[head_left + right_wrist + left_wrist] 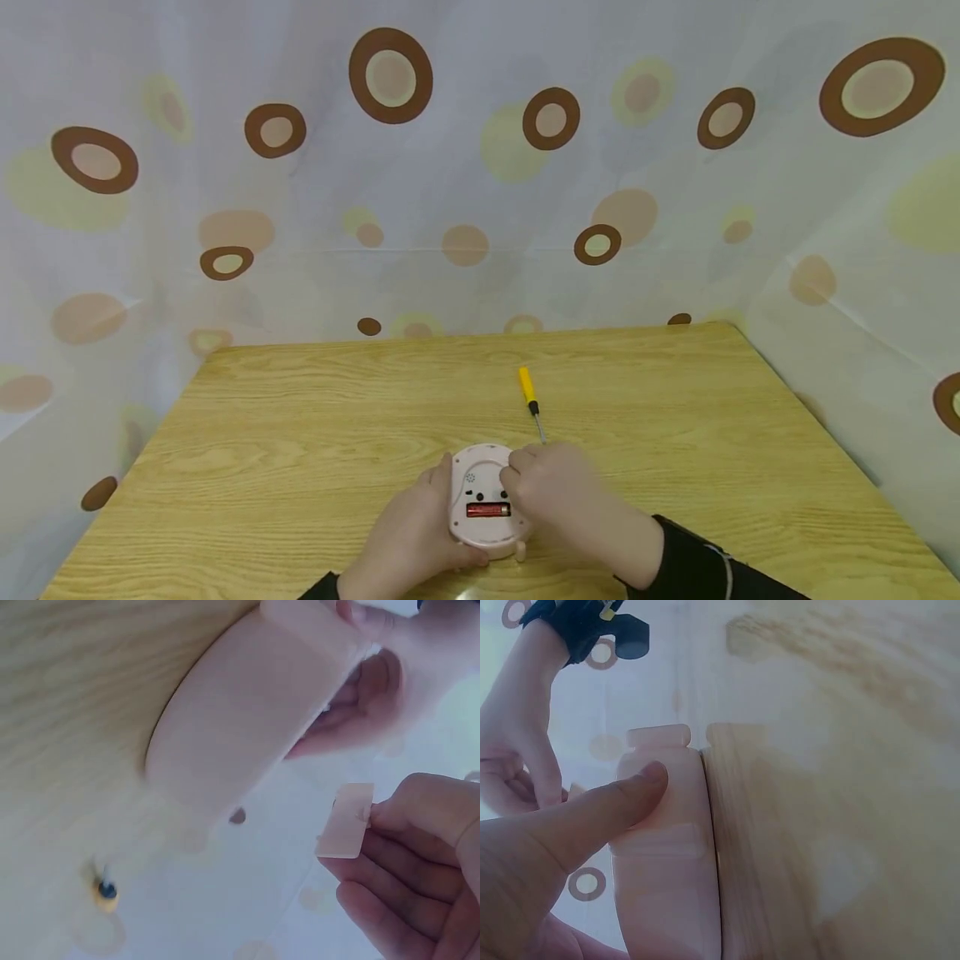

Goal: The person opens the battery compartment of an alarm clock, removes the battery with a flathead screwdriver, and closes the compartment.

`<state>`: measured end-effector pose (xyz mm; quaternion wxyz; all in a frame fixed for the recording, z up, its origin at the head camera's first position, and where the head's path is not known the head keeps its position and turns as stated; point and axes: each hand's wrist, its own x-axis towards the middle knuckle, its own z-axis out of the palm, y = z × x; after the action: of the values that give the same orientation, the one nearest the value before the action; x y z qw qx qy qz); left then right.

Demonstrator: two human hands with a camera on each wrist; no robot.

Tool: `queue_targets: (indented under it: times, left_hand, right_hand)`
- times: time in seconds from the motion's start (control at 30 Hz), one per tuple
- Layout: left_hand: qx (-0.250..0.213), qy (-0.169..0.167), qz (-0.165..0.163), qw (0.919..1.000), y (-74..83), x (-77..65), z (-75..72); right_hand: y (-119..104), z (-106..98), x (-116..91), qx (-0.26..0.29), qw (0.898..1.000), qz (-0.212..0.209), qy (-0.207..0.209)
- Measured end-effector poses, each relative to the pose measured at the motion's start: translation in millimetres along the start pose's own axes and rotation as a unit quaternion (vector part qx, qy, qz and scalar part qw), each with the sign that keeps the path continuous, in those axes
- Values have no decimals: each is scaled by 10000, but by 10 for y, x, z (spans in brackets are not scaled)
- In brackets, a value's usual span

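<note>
- Clearly, we have the right hand pinching a small pink battery cover at its edge; the cover sits apart from the device.
- Left hand grips the pink device, probably an alarm clock, at its left side and near edge; back faces up, near part of table.
- Red battery lies exposed in the back.
- Yellow-handled screwdriver lies beyond, untouched.
- Step, we judge: handling the cover, battery bared. If refitting, we'd need a steady left grip and careful lining-up.
</note>
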<state>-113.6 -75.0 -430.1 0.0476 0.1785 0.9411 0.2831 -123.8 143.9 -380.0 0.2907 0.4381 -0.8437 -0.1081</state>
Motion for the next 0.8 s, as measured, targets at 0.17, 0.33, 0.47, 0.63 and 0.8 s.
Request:
queue_targets:
  times: [0.17,0.33,0.47,0.63,0.8]
  left_hand:
    - [-9,-93,-76,9999,5,12,-2]
    - [40,-169,-123,9998,7,16,-13]
    - [10,-266,-198,9994,11,19,-12]
    - [73,-280,-223,9993,18,24,-6]
    - [95,-208,-205,9995,25,21,-7]
  right_hand:
    - [176,17,-227,-46,9989,473,50]
    - [230,91,-479,21,9960,529,-720]
    - [200,169,-607,107,9907,472,-1273]
    - [163,245,-674,220,9876,489,-1475]
    - [144,256,-691,163,9873,445,-1513]
